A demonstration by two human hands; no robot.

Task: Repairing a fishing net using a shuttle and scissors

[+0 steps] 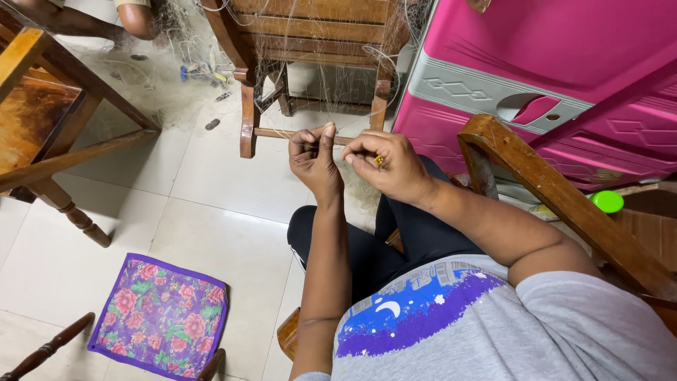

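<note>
Fishing net [331, 77] draped over wooden chair [310, 42] straight ahead, fine pale mesh, strands trailing down to both hands and spilling onto floor at upper left.

Pink plastic cabinet [564, 77] fills upper right, hard up against chair back rail [557, 197] beside right arm; no room that side. Tiled floor [211, 212] open at centre-left, widest free patch. Wooden table frame [49, 134] boxes in far left edge, legs angling out over tiles. Floral cloth mat [162, 317], purple border, flat on floor lower left, well apart from hands, another chair's rail just below it. Black-trousered knees below hands, close to net chair's front rung.

Left hand [315, 159] raised, thumb & forefinger shut narrow on net strand, forefinger upright, other fingers curled. Right hand [388, 166] just beside it, nearly touching; fingers bunched tight, pinching small yellow netting needle [379, 161], mostly hidden in grip. Green round lid [607, 201] far right, behind rail.
</note>
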